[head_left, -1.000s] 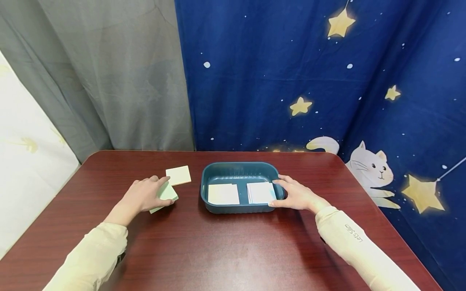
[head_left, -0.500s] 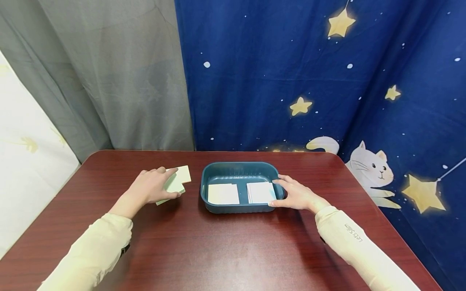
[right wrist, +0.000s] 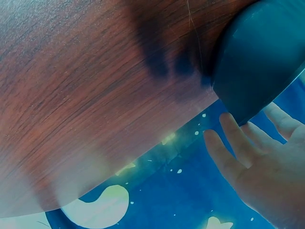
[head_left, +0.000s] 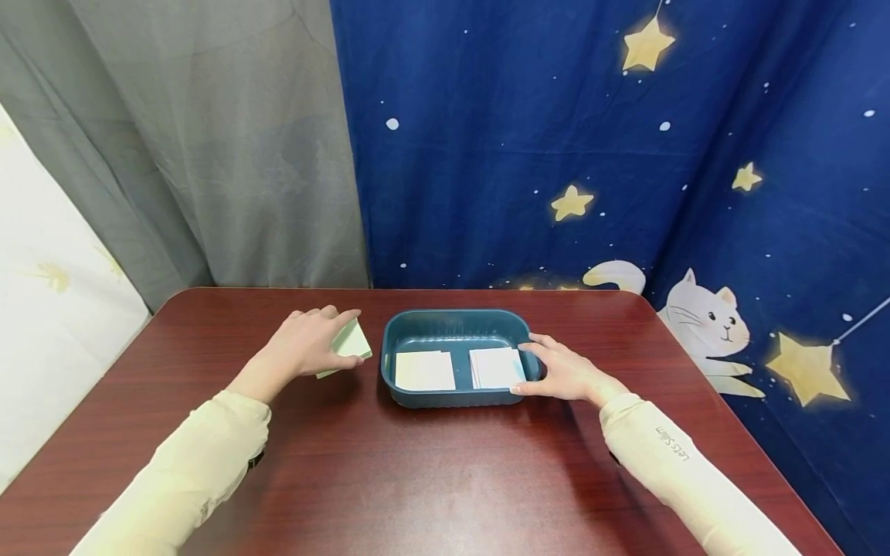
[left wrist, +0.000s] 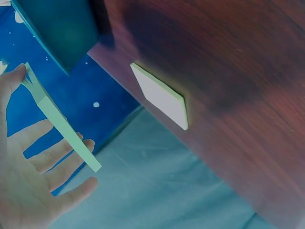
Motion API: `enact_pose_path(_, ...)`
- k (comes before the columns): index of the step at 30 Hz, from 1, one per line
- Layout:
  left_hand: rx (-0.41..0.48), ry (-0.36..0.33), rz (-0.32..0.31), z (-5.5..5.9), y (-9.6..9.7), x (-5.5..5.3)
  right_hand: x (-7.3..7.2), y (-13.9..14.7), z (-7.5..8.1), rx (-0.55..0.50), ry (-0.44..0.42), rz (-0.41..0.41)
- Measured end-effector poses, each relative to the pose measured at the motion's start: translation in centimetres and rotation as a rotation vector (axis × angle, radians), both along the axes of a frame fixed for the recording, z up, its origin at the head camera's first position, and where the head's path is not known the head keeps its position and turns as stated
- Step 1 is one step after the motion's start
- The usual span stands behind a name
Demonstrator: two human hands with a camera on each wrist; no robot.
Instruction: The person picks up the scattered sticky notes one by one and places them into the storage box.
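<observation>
A light green pad of sticky notes (head_left: 351, 340) is pinched between the thumb and fingers of my left hand (head_left: 306, 341). In the left wrist view the pad (left wrist: 66, 126) shows edge-on, its sheets parted near the thumb. A pale yellow pad (left wrist: 162, 98) lies on the table by that hand; the head view hides it behind the hand. My right hand (head_left: 566, 372) rests its fairly straight fingers and thumb against the right end of a dark teal bin (head_left: 445, 400). Inside the bin lie a cream pad (head_left: 425, 371) on the left and white pads (head_left: 497, 368) on the right.
The reddish-brown table (head_left: 445, 486) carries everything. Its far edge meets a grey curtain (head_left: 264, 154) and a blue star-printed curtain (head_left: 487, 154). The bin's left wall stands a short way right of my left hand.
My left hand has moved right and away from me with the green pad, now covering the yellow pad in the head view. The right hand and the bin have stayed put.
</observation>
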State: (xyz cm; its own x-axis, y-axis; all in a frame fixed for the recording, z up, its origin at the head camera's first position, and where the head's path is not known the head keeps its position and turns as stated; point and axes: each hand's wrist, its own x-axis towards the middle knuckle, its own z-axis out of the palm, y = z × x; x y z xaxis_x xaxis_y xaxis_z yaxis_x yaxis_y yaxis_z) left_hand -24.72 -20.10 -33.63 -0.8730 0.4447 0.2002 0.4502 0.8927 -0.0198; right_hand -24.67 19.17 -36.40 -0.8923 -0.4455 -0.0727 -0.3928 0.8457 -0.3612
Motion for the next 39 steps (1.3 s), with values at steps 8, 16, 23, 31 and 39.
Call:
enact_pose_path(8, -0.008, -0.016, -0.016, 0.7, 1.2, -0.7, 0.0, 0.0, 0.0, 0.002, 0.001, -0.002)
enact_pose_path(16, -0.043, -0.005, -0.036, 1.7, 2.8, -1.6, -0.1, 0.1, -0.1, 0.006, 0.001, -0.007)
enact_pose_path(23, -0.065, -0.041, -0.050, 2.4, 4.6, -2.2, 0.0, 0.1, -0.2, -0.003, -0.005, -0.013)
enact_pose_path(31, -0.082, -0.069, -0.058, 2.7, 6.3, -2.5, 0.0, 0.1, -0.2, -0.005, 0.004, -0.011)
enact_pose_path(39, -0.103, -0.114, -0.064, 2.7, 7.3, -2.7, -0.1, 0.1, -0.2, -0.001, 0.008, -0.011)
